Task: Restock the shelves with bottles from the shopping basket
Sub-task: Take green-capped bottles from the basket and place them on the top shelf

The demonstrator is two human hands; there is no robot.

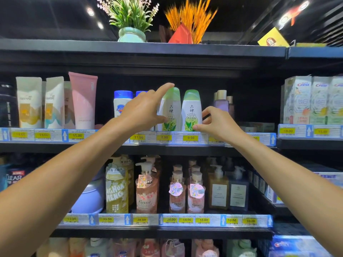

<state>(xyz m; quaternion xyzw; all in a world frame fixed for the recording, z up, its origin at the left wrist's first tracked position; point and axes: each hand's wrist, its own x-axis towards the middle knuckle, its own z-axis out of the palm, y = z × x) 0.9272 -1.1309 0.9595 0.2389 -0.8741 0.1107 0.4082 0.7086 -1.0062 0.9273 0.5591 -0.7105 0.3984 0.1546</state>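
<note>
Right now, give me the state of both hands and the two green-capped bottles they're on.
left green-capped bottle: upright on the shelf, cap closed.
right green-capped bottle: upright beside it, cap closed.
left hand: holds the left green-capped bottle, index finger on its cap, thumb on its label.
right hand: pinches the right green-capped bottle at its lower right edge.

The left bottle (171, 110) and the right bottle (192, 112) are stood upright, side by side and almost touching, at the front edge of the shelf (55, 146), above yellow price tags (190, 138) marked 9.90. Both are white with pale green caps, and green leaves are printed low on each label. The left bottle is held by the left hand (143, 108), forefinger laid on the cap, thumb on the label. The right bottle is pinched low at its right side by the right hand (217, 123).
</note>
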